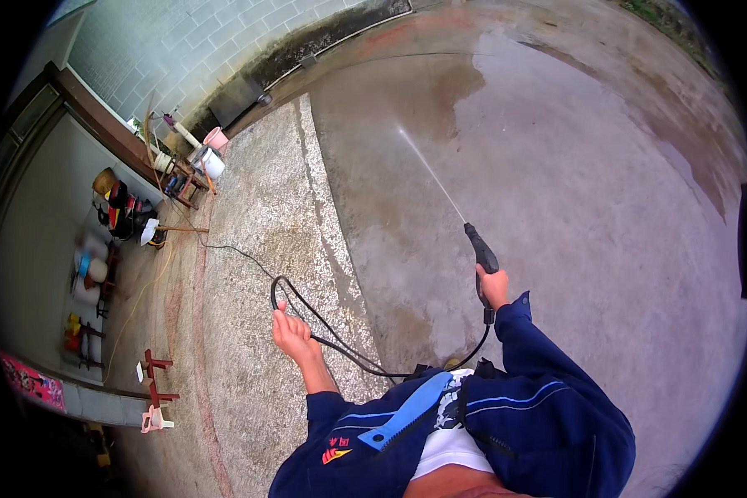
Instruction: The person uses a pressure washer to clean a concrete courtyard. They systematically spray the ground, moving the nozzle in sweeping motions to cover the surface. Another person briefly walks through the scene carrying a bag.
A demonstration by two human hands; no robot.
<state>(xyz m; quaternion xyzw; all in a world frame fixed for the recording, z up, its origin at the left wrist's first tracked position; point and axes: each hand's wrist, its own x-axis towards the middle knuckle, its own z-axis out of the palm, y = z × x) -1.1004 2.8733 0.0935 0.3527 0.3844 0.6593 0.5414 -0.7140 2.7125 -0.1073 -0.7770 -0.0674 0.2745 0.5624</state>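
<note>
My right hand (493, 286) grips the handle of a black pressure-washer spray gun (484, 255). From its nozzle a thin white jet of water (432, 176) shoots forward onto the wet concrete (535, 180). A black hose (480, 345) leaves the bottom of the gun and passes in front of my waist. On the left, my left hand (295, 333) is closed around that hose, which bends in a loop (280, 283) just above the fingers. Beneath the left hand lies a strip of rough pebbled paving (255, 299).
A thin dark line (233, 249) trails over the paving toward a doorway. White and pink buckets (211, 163) stand beside a wooden stool (190, 190) at the left. Nearer are a red-brown stool (154, 376) and a pink plastic chair (154, 420). A block wall (224, 37) borders the far side.
</note>
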